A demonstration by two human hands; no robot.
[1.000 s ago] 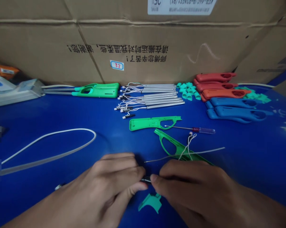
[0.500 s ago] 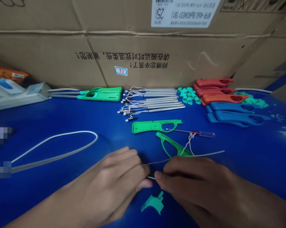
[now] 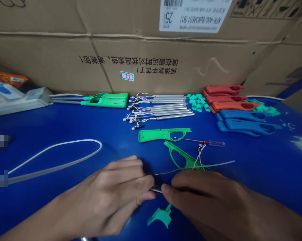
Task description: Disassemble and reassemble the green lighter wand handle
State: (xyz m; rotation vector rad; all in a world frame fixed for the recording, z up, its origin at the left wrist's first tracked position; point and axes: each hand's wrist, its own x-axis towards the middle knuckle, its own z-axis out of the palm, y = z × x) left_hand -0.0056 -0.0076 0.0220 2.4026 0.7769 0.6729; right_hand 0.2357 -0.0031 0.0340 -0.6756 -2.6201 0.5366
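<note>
- The left hand and right hand are clamped by their fingertips on a slim, dark, glossy piece, held between them over the near middle of a smooth blue surface.
- A curved turquoise plastic part lies just below, toward the surface's near edge.
- A thin, pale strand runs past the right hand, in front of a hollow green shell with a looped grip, partly hidden.
- Farther back, a second green shell lies open side up, the metal shaft of a clear-handled screwdriver reaching its loop.
- Along the surface's far edge, by a creased cardboard carton, slim silvery tubes trail white leads; red casings and blue casings stack toward the far right corner.
</note>
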